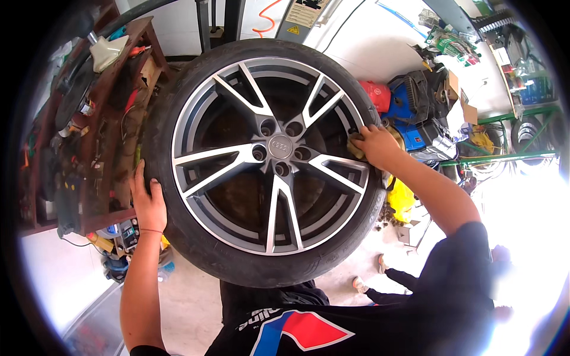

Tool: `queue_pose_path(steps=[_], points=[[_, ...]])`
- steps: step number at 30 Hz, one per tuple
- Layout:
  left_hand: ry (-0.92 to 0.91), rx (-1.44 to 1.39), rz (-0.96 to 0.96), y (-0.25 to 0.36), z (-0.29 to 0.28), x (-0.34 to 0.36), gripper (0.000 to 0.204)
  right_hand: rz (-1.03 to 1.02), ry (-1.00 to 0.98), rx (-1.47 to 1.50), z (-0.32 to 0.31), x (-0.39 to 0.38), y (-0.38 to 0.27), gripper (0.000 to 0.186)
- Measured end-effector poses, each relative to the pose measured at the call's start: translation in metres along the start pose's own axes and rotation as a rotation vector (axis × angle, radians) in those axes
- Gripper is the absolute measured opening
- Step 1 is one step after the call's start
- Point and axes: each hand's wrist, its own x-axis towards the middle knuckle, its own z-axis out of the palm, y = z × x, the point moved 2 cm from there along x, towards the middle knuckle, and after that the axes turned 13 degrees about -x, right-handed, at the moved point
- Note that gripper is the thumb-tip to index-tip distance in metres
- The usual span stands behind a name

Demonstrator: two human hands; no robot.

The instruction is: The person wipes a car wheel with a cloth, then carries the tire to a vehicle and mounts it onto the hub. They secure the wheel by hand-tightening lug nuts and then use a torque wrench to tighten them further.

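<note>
Left hand (149, 199): open, fingers spread and laid against the tyre (261, 273) between 8 and 9 o'clock; appears to steady it rather than grip.
Right hand (380, 146): closed over a tan pad (355, 146) at 3 o'clock, where the rim meets the tyre. Whether sponge or folded cloth, cannot tell; the fingers hide most of it.
Wheel (276, 185): face up toward the wearer, directly ahead, filling the middle of the view. What bears its weight is hidden.
Spokes: five forked pairs, near 11, 1, 4, 6 and 9 o'clock, bright-faced with dark sides.
Centre cap (280, 146): seated at the hub, ringed by five bolt holes.
Step in hand: judged to be wiping or rubbing the rim edge at 3 o'clock, the left hand bracing opposite.
Next move: would call for firm pad contact along the curved edge, and left-hand support against any roll or tilt.
Surroundings: brown rack (107, 219) at 9 o'clock, loaded with tools; red container (375, 95) and blue case (406, 102) near 2; yellow bag (402, 199) between 3 and 4; green rack (504, 160) at 3, farther out.
Other person: shoes (359, 285) and dark-clad legs near 5 o'clock, clear of the wheel.
</note>
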Motion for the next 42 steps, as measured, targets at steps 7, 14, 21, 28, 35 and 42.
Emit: queue_pose_path(steps=[7,14,21,28,35,42], points=[[0.012,-0.045,-0.019,-0.001,0.0,0.001,0.05,-0.11,-0.561,0.179,0.015,0.052,-0.012,0.03],[0.033,-0.049,-0.023,0.003,-0.002,-0.001,0.051,-0.401,-0.635,0.512,0.031,0.079,0.008,0.039],[0.015,-0.037,-0.001,0.002,0.0,0.0,0.05,0.216,-0.305,0.487,0.028,-0.003,-0.004,0.033],[-0.006,-0.033,-0.017,-0.002,-0.001,0.0,0.052,0.015,-0.473,0.461,0.043,0.038,0.0,0.031],[-0.001,-0.057,0.019,-0.002,0.0,0.0,0.051,0.613,-0.293,0.749,0.019,-0.076,-0.032,0.03],[-0.007,-0.029,0.039,-0.001,0.001,0.002,0.05,0.072,0.186,0.427,-0.012,-0.045,-0.051,0.02]])
